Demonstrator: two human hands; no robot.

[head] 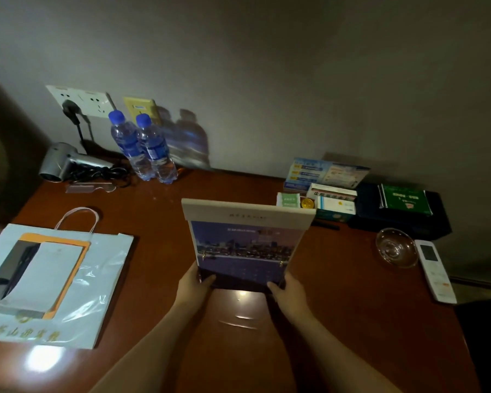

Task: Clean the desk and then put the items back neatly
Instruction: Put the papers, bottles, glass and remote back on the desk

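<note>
A: How is the step in hand best done?

B: The flat ring-bound booklet with a purple city-skyline cover (245,245) is gripped at its near corners, the left hand (193,282) curled round one corner and the right hand (288,293) round the other, thumbs on top. It is held tilted above the middle of the reddish-brown wooden desk (338,321). It should probably be lowered level and squared to the desk's edge, both corners being let go together so that it is not skewed.

A: What room is left for moving?

B: Open wood is seen beneath and just beyond the booklet. To the left a white paper bag with a pink cord handle (51,279) lies flat, well apart. At the back left two clear water bottles with blue caps (145,148) stand beside a grey hair dryer (65,161). On the right, small medicine boxes (332,201) lie near the booklet's far corner; a clear glass ashtray (396,248) and a white remote control (434,270) sit near the right edge. A wide swing rightward is best avoided.
</note>
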